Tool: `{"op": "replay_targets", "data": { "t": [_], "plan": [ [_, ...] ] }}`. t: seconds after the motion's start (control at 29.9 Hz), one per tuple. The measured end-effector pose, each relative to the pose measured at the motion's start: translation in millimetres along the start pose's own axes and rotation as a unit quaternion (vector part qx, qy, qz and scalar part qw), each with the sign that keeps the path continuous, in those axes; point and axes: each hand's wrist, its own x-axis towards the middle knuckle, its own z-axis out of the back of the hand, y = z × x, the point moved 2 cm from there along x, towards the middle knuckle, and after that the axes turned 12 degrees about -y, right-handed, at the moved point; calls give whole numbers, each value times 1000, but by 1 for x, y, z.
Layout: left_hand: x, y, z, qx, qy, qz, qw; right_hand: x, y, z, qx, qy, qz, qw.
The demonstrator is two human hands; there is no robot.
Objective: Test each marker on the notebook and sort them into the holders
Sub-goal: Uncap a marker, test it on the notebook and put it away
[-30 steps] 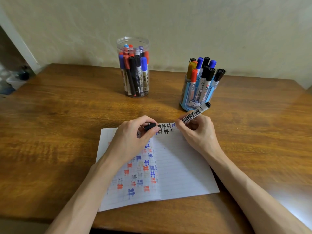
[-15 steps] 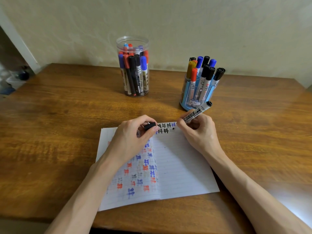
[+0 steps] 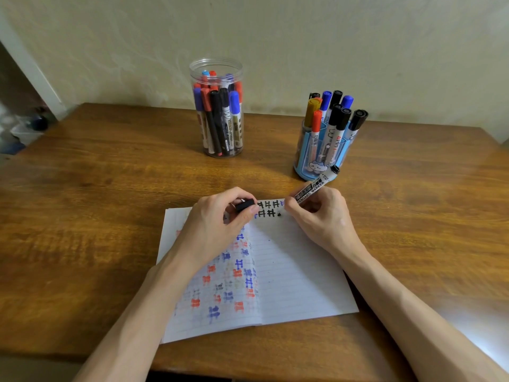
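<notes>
An open lined notebook (image 3: 297, 271) lies on the wooden table, its left page full of red, blue and black hash marks. My right hand (image 3: 322, 216) grips a black whiteboard marker (image 3: 312, 189) with its tip on the top of the right page, beside a row of black marks. My left hand (image 3: 214, 224) rests on the left page and pinches the marker's black cap (image 3: 244, 204). A clear plastic jar (image 3: 217, 111) holding several markers stands at the back centre. A blue holder (image 3: 316, 164) with several markers stands at the back right.
The table (image 3: 96, 202) runs up to a pale wall at the back. Its front edge is close under my forearms. Bare wood lies left and right of the notebook. Blurred objects sit on the floor beyond the table's left edge.
The marker in my right hand has tilted slightly and its tip has shifted a little on the page. My left hand with the cap has stayed in place.
</notes>
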Motion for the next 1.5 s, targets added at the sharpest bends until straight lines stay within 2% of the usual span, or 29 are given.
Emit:
{"op": "replay_targets", "data": {
  "t": [0.27,0.67,0.84,1.1,1.5],
  "plan": [
    [0,1,0,-2,-2,-2,1000,1,-3,2,5,-31,-14,999],
    [2,0,0,-9,4,-18,1000,1,-1,1,-1,14,-15,1000],
    [1,-6,3,-28,-16,-5,999,4,1,6,73,3,-10,997],
    [1,-9,5,-31,-18,-10,999,-2,14,7,225,70,-45,971],
    [0,-12,5,-36,-13,-12,999,-4,14,5,236,102,-28,966]
  ]
}}
